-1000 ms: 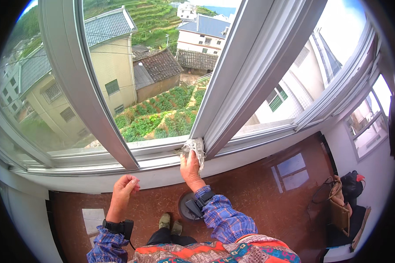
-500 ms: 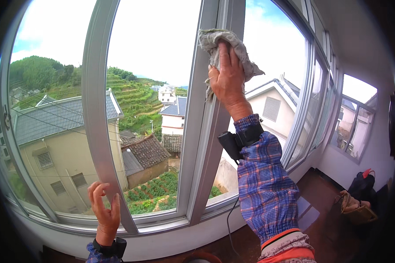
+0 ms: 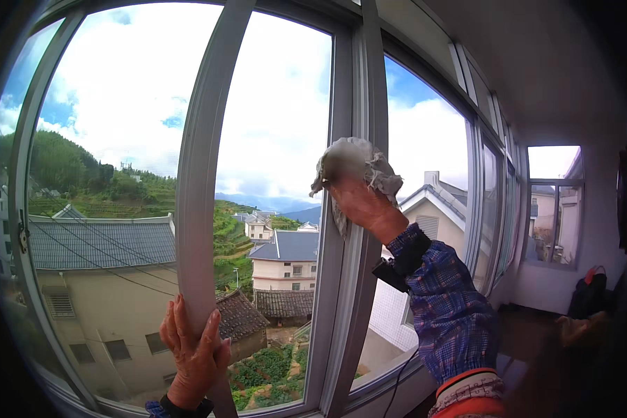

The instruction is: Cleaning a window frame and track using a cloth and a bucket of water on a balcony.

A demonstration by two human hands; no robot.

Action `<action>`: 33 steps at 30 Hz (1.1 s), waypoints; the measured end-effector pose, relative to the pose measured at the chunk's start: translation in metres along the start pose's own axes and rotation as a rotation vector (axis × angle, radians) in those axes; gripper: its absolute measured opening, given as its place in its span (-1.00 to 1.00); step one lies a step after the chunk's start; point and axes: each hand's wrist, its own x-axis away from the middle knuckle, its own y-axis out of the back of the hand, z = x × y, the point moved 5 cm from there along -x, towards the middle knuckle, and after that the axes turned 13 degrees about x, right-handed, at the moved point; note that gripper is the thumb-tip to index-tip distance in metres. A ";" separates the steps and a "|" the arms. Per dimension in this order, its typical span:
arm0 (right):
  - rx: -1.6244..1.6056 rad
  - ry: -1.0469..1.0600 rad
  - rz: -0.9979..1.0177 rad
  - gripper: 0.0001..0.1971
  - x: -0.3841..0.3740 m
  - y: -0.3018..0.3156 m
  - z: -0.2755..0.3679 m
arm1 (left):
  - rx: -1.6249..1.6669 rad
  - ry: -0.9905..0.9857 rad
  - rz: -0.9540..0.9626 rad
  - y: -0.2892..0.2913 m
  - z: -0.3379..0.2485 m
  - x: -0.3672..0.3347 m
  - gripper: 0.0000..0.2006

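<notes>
A crumpled grey cleaning rag [image 3: 377, 172] is under my right hand [image 3: 366, 205]. The hand presses it against the wide silver upright of the window frame [image 3: 369, 90]; part of the fingers is blurred. Lower and to the left, my left hand [image 3: 191, 348] rests with fingers spread against another silver upright [image 3: 209, 139], its thumb on the right side. Dark straps with small black devices sit at both wrists, and the right forearm wears a blue plaid sleeve [image 3: 453, 306].
Window panes stretch left and right, with houses [image 3: 111, 240] and green terraces outside. A latch [image 3: 24, 237] sits on the far-left frame. A black cable [image 3: 400, 380] hangs below the right pane. Dark bags [image 3: 586, 296] lie by the right wall.
The rag and my right hand have slid down the upright. My left hand, raised with curled fingers before, now lies against the other upright. The view has tilted up.
</notes>
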 end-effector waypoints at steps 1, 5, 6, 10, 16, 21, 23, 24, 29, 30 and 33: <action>-0.248 -0.222 0.103 -0.66 -0.036 -0.020 -0.023 | -0.001 0.003 0.003 -0.003 0.004 0.003 -0.21; -0.538 -0.528 0.278 -0.58 -0.152 -0.088 -0.078 | -0.046 -0.012 -0.022 0.002 0.009 0.012 -0.26; -0.455 -0.445 0.350 -0.57 -0.173 -0.106 -0.095 | -0.046 -0.023 -0.031 0.001 0.008 0.012 -0.26; 0.090 -0.568 -0.473 -0.63 -0.144 -0.137 -0.137 | 0.126 -0.080 -0.092 -0.006 -0.005 0.008 -0.38; -0.678 -0.836 -0.105 -0.45 -0.121 -0.098 -0.009 | 0.034 -0.018 -0.093 0.013 0.010 0.012 -0.41; -0.732 -0.944 -0.156 -0.50 -0.039 -0.052 0.065 | 0.034 -0.043 -0.125 0.007 0.011 0.011 -0.41; -0.825 -0.978 -0.054 -0.52 -0.018 -0.052 0.065 | 0.082 -0.062 -0.137 0.005 0.009 0.007 -0.37; -0.819 -0.983 -0.052 -0.52 -0.018 -0.053 0.064 | 0.087 -0.067 -0.134 0.006 0.009 0.009 -0.37; -0.750 -0.947 -0.075 -0.50 -0.021 -0.057 0.067 | 0.001 -0.018 -0.135 0.023 0.026 0.017 -0.34; -0.812 -0.927 -0.047 -0.49 -0.024 -0.059 0.070 | -0.005 -0.014 -0.131 0.029 0.030 0.019 -0.34; -0.537 -0.895 -0.124 -0.50 -0.048 -0.048 0.084 | -0.187 0.005 -0.148 0.045 0.059 0.039 -0.34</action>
